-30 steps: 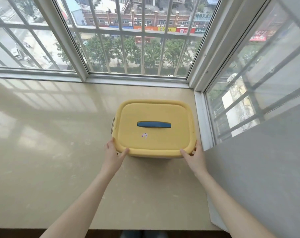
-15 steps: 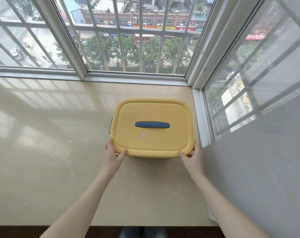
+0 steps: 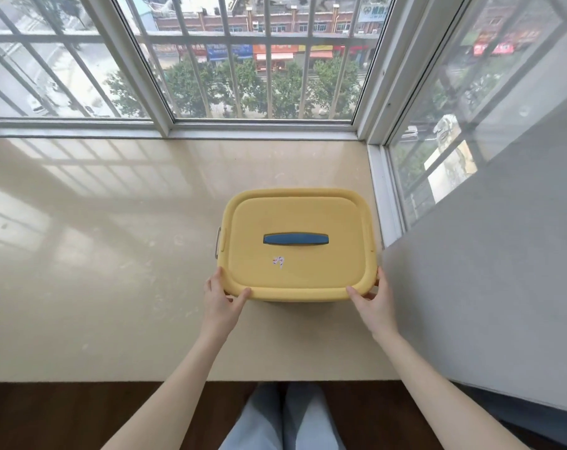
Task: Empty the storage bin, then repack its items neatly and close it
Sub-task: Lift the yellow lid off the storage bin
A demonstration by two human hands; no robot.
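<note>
A yellow storage bin [image 3: 296,245] is seen on the beige stone worktop [image 3: 113,254], set toward its right end, near the white window frame [image 3: 378,190] and the grey wall [image 3: 486,271]. The bin is closed by its yellow lid [image 3: 295,219], on which a dark blue handle [image 3: 296,239] lies flat across the middle, with a small sticker [image 3: 278,261] just in front of it. A latch [image 3: 218,241] is visible on the bin's left side. The near corners of the lid are gripped by both hands: the left hand [image 3: 222,302] is wrapped around the near left corner, thumb on the front edge, and the right hand [image 3: 373,300] is placed likewise on the near right corner. Trousered legs [image 3: 282,417] are seen below the worktop edge, above dark flooring
</note>
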